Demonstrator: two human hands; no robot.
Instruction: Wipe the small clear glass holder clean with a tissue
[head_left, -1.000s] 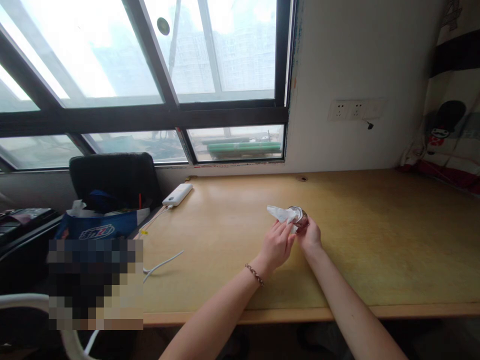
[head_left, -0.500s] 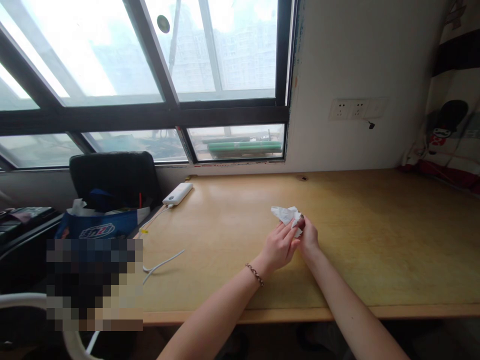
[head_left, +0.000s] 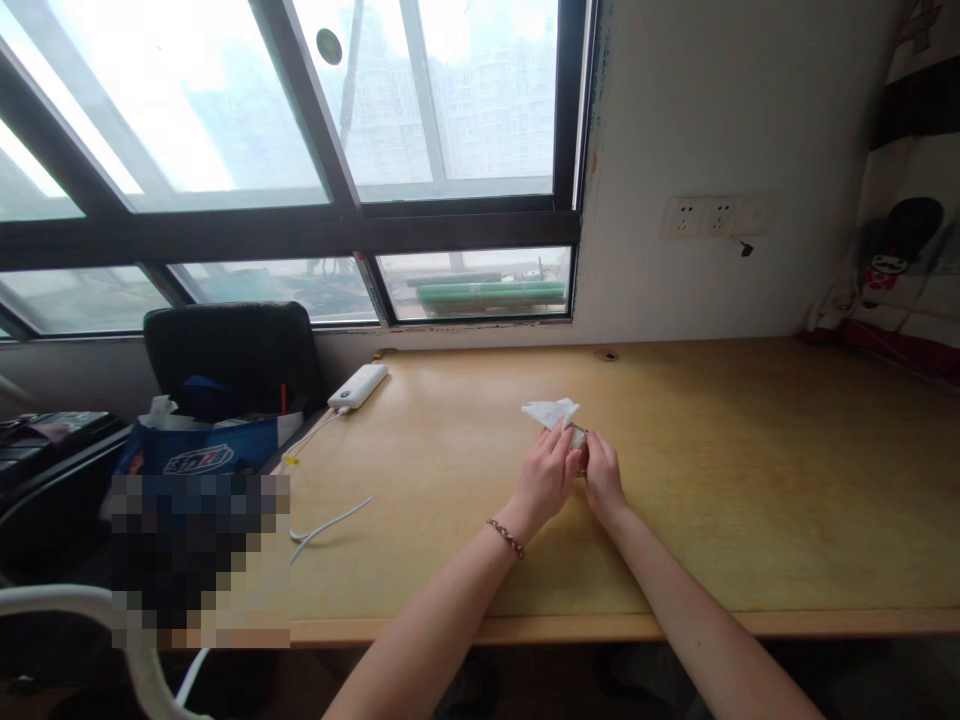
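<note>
Both of my hands meet over the middle of the wooden table (head_left: 450, 560). My left hand (head_left: 546, 472), with a braided bracelet on its wrist, is closed on a white tissue (head_left: 551, 411) that sticks out beyond the fingers to the left. It presses the tissue against a small reddish-brown object (head_left: 582, 460). Around the right side of that object my right hand (head_left: 603, 470) is closed. Most of the object is hidden by fingers and tissue, so its kind cannot be made out.
A white power bank (head_left: 358, 387) with a white cable (head_left: 330, 522) lies at the table's left edge. Left of the table are a black chair (head_left: 232, 345) and a blue bag (head_left: 199, 450). Wall sockets (head_left: 701, 217) and a window stand behind.
Both hands have shifted slightly left with the object. The tissue's loose end now spreads further left, and the left hand covers more of the object.
</note>
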